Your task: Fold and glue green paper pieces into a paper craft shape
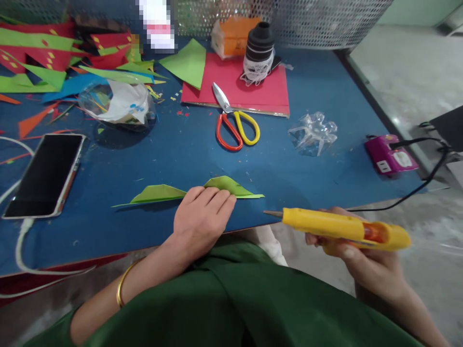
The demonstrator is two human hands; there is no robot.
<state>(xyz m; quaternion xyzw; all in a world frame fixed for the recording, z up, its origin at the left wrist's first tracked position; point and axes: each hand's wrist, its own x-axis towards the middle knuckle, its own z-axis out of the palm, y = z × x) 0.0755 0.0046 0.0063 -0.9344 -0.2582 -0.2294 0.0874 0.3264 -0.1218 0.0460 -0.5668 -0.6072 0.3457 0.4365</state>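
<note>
My left hand (204, 217) rests at the front of the blue table, its fingers closed over a folded light-green paper piece (159, 193). Part of that paper is hidden under the fingers, and its pointed ends stick out on both sides. Off the table's front edge, my right hand (361, 258) is wrapped round a yellow glue gun (321, 224), whose metal nozzle points left toward the paper without touching it. Beyond the left hand lie scissors (229, 120) with one red and one yellow handle, blades apart.
A charging phone (45, 173) lies at left, near a clear plastic bowl (117, 103) and colored paper scraps (32, 53). Red paper (235, 86) carries a black bottle (258, 53) wound with white string. Clear plastic (314, 132) and a purple power socket (390, 155) with cord are right.
</note>
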